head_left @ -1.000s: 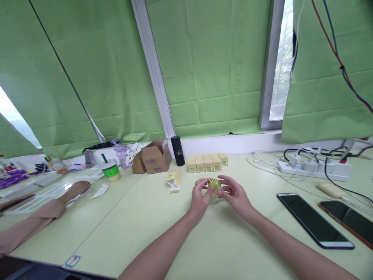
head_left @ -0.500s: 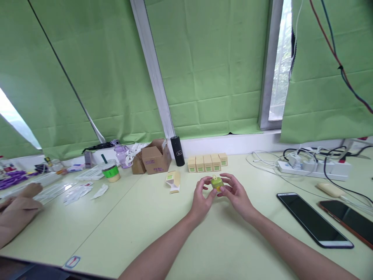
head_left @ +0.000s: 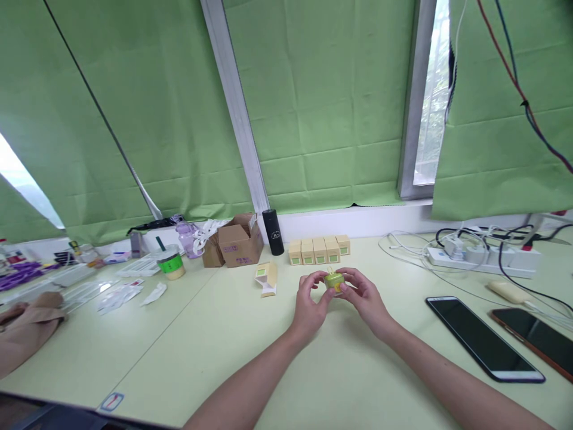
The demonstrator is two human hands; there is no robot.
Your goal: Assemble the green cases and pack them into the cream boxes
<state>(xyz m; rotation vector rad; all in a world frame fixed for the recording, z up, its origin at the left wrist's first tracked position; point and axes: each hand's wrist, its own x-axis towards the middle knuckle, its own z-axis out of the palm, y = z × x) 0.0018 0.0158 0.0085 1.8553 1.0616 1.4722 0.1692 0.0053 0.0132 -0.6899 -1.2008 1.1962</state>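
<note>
Between my two hands is a small rounded green item (head_left: 333, 282) with a pale loop on top and a yellow patch in front; its exact kind I cannot make out. My left hand (head_left: 312, 304) grips it from the left with thumb and fingers. On the other side, my right hand (head_left: 363, 298) pinches it, thumb near the yellow patch. An opened small carton (head_left: 267, 278) with a green label lies left of my hands, its flap toward me. Behind them stands a row of several small tan boxes (head_left: 314, 251) with green labels.
A cardboard box (head_left: 242, 240), a black cylinder (head_left: 273, 232) and a drink cup (head_left: 171, 263) stand farther left. Phones (head_left: 483, 337) lie at right, below a power strip (head_left: 483, 261) with cables. A co-worker's sleeve (head_left: 31, 334) is at far left.
The green item is turned slightly in my fingers, while both hands stay nearly in place. At far left, the co-worker's arm has shifted a little.
</note>
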